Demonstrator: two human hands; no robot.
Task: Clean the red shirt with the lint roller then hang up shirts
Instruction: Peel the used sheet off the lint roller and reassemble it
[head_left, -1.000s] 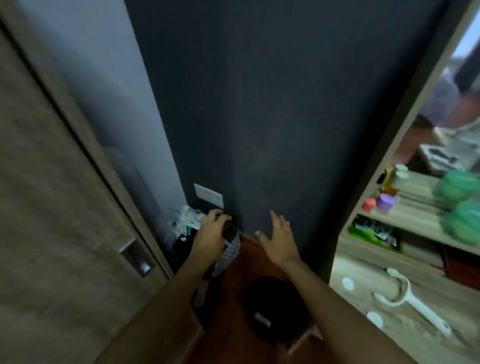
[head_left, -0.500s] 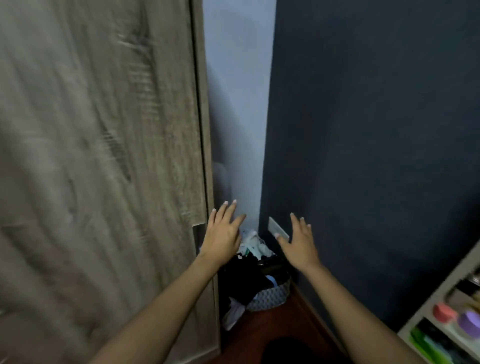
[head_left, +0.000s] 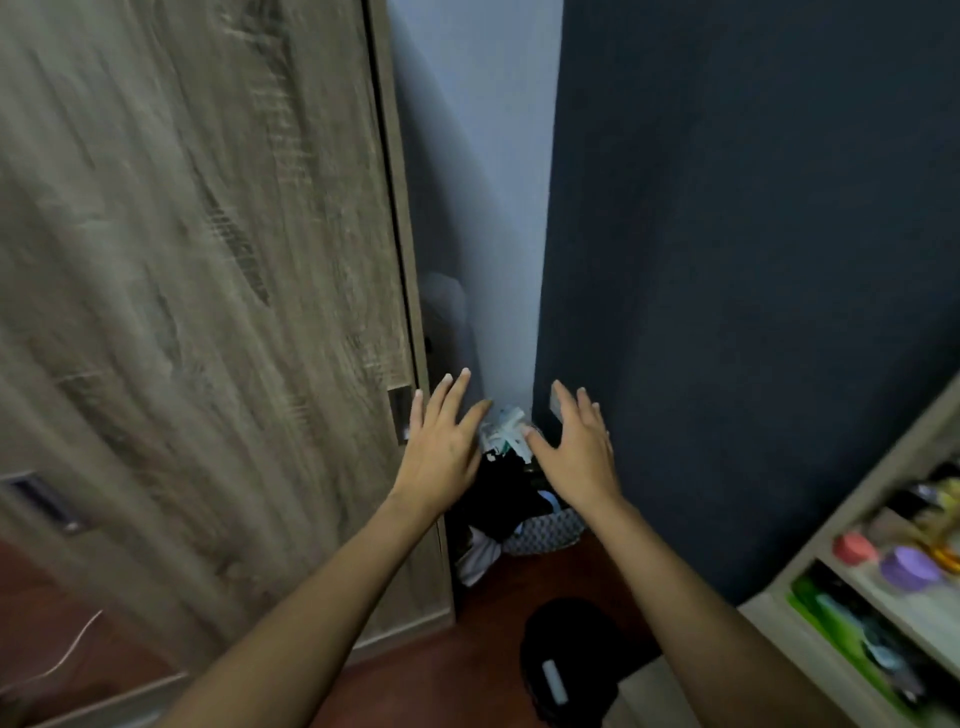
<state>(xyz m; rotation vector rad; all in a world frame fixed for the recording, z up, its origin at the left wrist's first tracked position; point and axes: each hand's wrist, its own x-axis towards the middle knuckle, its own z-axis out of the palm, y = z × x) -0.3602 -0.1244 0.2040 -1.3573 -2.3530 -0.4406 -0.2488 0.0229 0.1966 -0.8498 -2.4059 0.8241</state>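
Both my arms reach forward with straight, spread fingers and hold nothing. My left hand (head_left: 441, 447) hovers by the edge of a wooden wardrobe door (head_left: 208, 291), close to its recessed handle (head_left: 400, 418). My right hand (head_left: 574, 447) is in front of the dark blue wall (head_left: 753, 260). Below and between the hands a patterned laundry basket (head_left: 545, 532) on the floor holds dark and white clothes (head_left: 498, 493). No red shirt or lint roller is in view.
A narrow pale wall strip (head_left: 483, 182) lies between door and dark wall. A black round object (head_left: 571, 660) sits on the red-brown floor near my feet. A shelf unit (head_left: 883, 571) with small jars and green items stands at the right. The image is motion-blurred.
The view swung left and up from the floor corner to the wardrobe door. My left hand let go of the basket's contents and opened. Both hands rose and spread flat.
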